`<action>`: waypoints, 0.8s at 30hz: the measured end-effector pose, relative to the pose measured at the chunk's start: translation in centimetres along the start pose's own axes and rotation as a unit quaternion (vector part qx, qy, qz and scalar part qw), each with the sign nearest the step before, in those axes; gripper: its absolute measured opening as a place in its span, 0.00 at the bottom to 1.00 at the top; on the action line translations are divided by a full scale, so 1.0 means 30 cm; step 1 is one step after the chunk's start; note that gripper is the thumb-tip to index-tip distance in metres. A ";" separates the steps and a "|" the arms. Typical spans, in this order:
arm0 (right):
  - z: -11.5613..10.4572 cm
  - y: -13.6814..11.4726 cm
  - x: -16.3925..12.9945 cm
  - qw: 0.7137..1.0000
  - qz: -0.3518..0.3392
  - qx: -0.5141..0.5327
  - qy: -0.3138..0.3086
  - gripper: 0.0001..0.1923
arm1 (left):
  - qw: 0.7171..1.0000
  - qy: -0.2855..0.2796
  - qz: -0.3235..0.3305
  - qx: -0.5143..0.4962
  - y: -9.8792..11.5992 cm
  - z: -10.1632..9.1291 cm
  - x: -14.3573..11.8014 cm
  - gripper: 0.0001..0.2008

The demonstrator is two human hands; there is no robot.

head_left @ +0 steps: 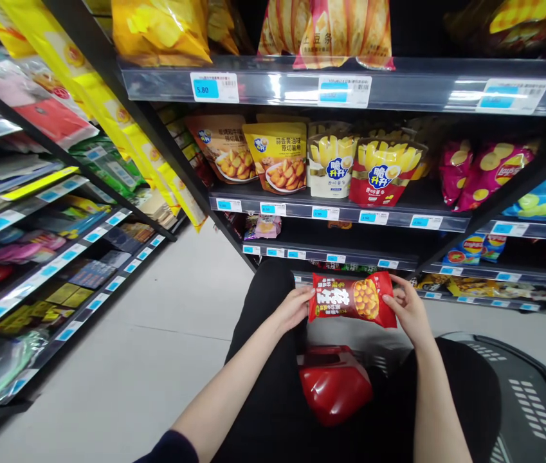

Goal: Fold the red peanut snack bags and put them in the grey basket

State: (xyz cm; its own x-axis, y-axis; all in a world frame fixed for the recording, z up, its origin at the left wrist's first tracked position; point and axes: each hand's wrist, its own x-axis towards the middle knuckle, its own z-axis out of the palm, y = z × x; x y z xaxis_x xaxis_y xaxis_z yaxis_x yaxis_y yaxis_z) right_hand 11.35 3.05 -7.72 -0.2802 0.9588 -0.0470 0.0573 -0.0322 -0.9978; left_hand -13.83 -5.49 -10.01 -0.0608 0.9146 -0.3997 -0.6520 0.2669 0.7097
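A red snack bag (345, 298) with a picture of round nuts is stretched lengthwise between my two hands, above my knees. My left hand (294, 310) pinches its left end, and my right hand (406, 308) grips the right end, thumb on the front. The bag's printing faces up toward me, turned on its side. Below it, between my legs, rests a shiny red object (335, 384); its kind I cannot make out. In front stands a snack shelf, its lower level carrying a small pink packet (269, 227).
At my right side is a dark grey slotted basket (533, 399). Potato snack pouches (280, 157) and red fries bags (383, 170) line the shelf ahead. Another shelf unit (74, 257) runs along the left, past a strip of grey floor (176, 308). Yellow hanging packets (123, 116) edge the near shelf post.
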 end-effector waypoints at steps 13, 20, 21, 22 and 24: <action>-0.039 0.096 0.036 0.977 0.099 0.026 0.185 0.20 | 0.948 0.000 0.111 0.299 -0.029 0.025 -0.019 0.18; -0.044 0.078 0.027 0.980 0.103 0.009 0.169 0.21 | 0.921 0.027 0.148 0.361 -0.014 0.012 -0.026 0.18; -0.037 0.066 0.023 0.983 0.085 -0.004 0.163 0.21 | 0.925 0.031 0.146 0.351 -0.012 0.007 -0.026 0.18; -0.030 0.053 0.019 0.985 0.066 -0.015 0.159 0.21 | 0.929 0.034 0.141 0.342 -0.011 0.001 -0.025 0.17; -0.015 0.030 0.012 0.987 0.034 -0.027 0.152 0.20 | 0.932 0.042 0.131 0.337 -0.007 -0.007 -0.026 0.17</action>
State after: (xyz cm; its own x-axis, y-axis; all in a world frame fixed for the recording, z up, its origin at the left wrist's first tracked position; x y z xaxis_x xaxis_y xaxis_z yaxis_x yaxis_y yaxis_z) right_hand 11.75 3.48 -8.62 0.0266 0.9956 -0.0896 0.1187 -0.0922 -0.9886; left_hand -13.81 -6.31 -9.98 -0.2277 0.9558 -0.1859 0.0134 0.1940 0.9809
